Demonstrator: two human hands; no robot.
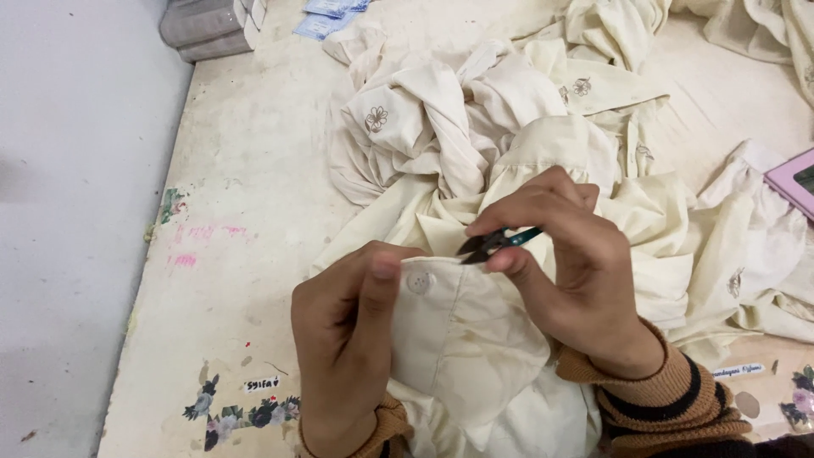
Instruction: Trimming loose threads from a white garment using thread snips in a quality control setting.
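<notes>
**Snips at the button, lots of cloth waiting**

The right hand point(568, 271) has its grip pinched on small thread snips point(492, 243). The thumb and first fingers press on the handle, and the dark blades point left, just beside a white button point(419, 282). The blades look a little apart at the tips. The left hand point(348, 339) has its grip pressed on the cream cloth point(462, 339), thumb on top right next to the button, fingers tucked under the fold. It holds the cloth up and flat, close to the person.

I think the trimming around this button is only in the middle. I cannot see a loose thread, so I cannot tell how much is cut. The button sits sewn on the cloth between the two hands.

Both wrists bend in toward each other. Brown striped sleeves point(670, 399) cover them.

Behind the hands a big heap of cream clothes point(475, 110) with small flower stitching lies on the pale surface point(246, 170). It looks like more pieces are left
</notes>
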